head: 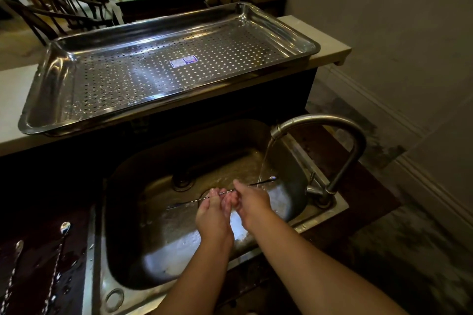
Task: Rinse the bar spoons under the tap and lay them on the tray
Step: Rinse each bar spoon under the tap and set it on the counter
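Item: bar spoon (194, 201), twisted stem, both grips clamped on it; left hand (213, 215) and right hand (252, 203) are pinching mid-stem over the sink (133, 258), bowl end sitting under tap (320, 123) water at 3 o'clock. Perforated tray (51, 79) is lying at 12 o'clock on the table (15, 89); two more spoons (55, 271) are waiting at 8 o'clock

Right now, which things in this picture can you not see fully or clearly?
- Head view: the two spoons on the counter are cut off by the bottom edge.
- The held bar spoon: its middle is covered by the left hand and right hand.
- The tray label is too small to read.
- The tap handle is partly hidden behind its spout.
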Action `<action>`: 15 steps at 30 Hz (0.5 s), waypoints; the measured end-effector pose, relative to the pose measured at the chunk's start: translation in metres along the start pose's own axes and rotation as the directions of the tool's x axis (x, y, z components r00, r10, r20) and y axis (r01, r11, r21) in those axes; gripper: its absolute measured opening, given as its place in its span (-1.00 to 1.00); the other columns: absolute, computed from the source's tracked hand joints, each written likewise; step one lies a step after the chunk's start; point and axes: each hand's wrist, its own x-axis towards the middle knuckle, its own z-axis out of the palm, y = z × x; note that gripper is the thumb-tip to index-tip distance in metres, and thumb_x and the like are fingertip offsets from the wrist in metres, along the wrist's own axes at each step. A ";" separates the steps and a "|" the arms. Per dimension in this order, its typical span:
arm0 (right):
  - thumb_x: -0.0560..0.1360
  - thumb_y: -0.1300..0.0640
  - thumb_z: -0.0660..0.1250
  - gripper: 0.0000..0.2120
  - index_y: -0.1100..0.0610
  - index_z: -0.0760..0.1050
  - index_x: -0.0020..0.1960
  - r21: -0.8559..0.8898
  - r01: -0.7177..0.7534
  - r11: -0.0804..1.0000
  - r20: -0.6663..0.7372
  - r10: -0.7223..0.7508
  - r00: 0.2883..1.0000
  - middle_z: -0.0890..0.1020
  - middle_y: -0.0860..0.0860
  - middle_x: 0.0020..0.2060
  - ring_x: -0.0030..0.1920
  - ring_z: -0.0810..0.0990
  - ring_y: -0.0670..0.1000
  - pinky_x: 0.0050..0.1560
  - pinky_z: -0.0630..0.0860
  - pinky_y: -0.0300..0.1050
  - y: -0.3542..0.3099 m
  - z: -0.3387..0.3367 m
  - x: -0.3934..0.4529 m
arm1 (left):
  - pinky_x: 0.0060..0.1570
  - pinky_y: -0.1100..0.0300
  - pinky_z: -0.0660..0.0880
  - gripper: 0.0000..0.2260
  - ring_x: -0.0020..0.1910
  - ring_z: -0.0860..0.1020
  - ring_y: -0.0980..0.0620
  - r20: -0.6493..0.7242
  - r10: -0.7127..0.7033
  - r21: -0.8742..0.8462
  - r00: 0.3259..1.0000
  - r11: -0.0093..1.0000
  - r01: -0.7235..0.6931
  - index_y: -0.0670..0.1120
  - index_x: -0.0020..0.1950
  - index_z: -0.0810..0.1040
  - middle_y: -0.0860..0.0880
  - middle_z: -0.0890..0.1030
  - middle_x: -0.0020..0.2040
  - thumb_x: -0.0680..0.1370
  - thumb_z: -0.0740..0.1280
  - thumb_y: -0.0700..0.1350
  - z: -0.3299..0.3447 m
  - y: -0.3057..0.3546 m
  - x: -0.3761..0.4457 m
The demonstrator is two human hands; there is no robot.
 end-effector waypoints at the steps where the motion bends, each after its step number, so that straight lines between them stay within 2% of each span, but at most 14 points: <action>1: 0.50 0.25 0.41 -0.78 0.24 0.46 -0.29 -0.011 0.011 1.000 0.000 -0.011 1.000 0.49 0.03 -0.60 -0.58 0.45 -0.05 -0.46 0.48 -0.20 -0.001 -0.002 0.000 | -0.26 0.25 0.63 -0.85 -0.28 0.65 -0.03 0.009 -0.007 0.004 1.000 1.000 0.007 -0.25 -0.10 0.53 -0.14 0.66 -0.27 0.59 0.28 -0.17 0.002 -0.002 -0.001; 4: 0.50 0.23 0.40 -0.74 0.24 0.46 -0.33 -0.031 0.037 0.999 -0.025 -0.038 0.999 0.48 0.03 -0.61 -0.58 0.44 -0.04 -0.37 0.47 -0.15 -0.007 -0.012 0.003 | -0.08 0.16 0.62 -0.85 -0.12 0.64 -0.13 0.019 -0.034 0.057 0.999 0.998 0.033 -0.23 -0.07 0.54 -0.24 0.64 -0.13 0.58 0.29 -0.15 0.007 -0.011 -0.004; 7: 0.51 0.18 0.39 -0.69 0.21 0.46 -0.38 -0.067 0.057 0.996 -0.054 -0.060 0.997 0.48 0.01 -0.65 -0.62 0.44 -0.05 -0.39 0.46 -0.17 -0.016 -0.023 0.007 | -0.06 0.17 0.59 -0.86 -0.06 0.63 -0.14 0.027 -0.055 0.083 0.998 0.995 0.052 -0.22 -0.06 0.56 -0.24 0.63 -0.09 0.57 0.30 -0.15 0.012 -0.021 -0.008; 12: 0.49 0.11 0.43 -0.65 0.17 0.47 -0.44 -0.127 0.117 0.985 -0.071 -0.127 0.989 0.50 0.00 -0.62 -0.48 0.48 0.02 -0.18 0.48 -0.01 -0.028 -0.037 0.008 | -0.27 0.26 0.59 -0.87 -0.27 0.62 0.00 0.073 -0.120 0.109 0.990 0.988 0.112 -0.23 -0.12 0.57 -0.16 0.64 -0.24 0.56 0.32 -0.18 0.030 -0.032 -0.012; 15: 0.51 0.13 0.39 -0.72 0.19 0.51 -0.34 -0.153 0.156 0.976 -0.056 -0.166 0.985 0.51 0.01 -0.57 -0.52 0.49 -0.03 -0.38 0.50 -0.18 -0.035 -0.046 0.004 | -0.34 0.27 0.57 -0.85 -0.41 0.58 0.07 0.145 -0.166 0.141 0.975 0.979 0.146 -0.25 -0.15 0.56 -0.13 0.60 -0.35 0.56 0.31 -0.20 0.042 -0.037 -0.014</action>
